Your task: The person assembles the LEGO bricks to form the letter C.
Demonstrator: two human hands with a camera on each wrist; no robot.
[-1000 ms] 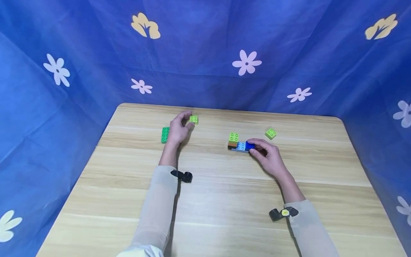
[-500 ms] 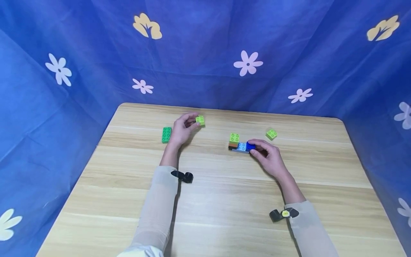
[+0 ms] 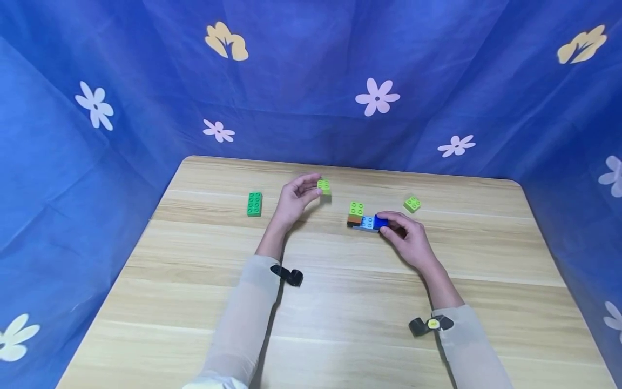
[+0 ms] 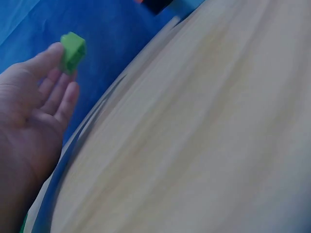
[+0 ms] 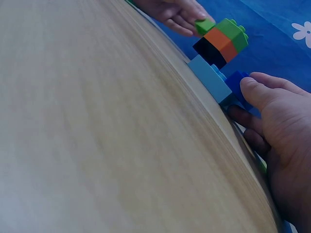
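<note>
My left hand (image 3: 294, 203) pinches a lime green brick (image 3: 323, 187) between thumb and fingertips, held up off the table; the left wrist view shows its hollow underside. To the right stands a built stack: a light blue brick (image 5: 210, 80) at the base, a black brick (image 5: 209, 52) and an orange brick (image 5: 221, 41) at its left end, and a lime green brick (image 3: 357, 208) on top of them. At the right end sits a dark blue brick (image 3: 380, 222). My right hand (image 3: 408, 237) grips that dark blue brick between thumb and fingers.
A darker green, longer brick (image 3: 254, 204) lies on the wooden table (image 3: 340, 313) at the left. Behind my right hand lies another lime green brick (image 3: 412, 203). A blue flowered cloth (image 3: 301, 81) hangs around the table's back and sides.
My left hand has taken hold of the lime green brick, lifted it and carried it right towards the stack. The right hand stays in place on the dark blue brick.
</note>
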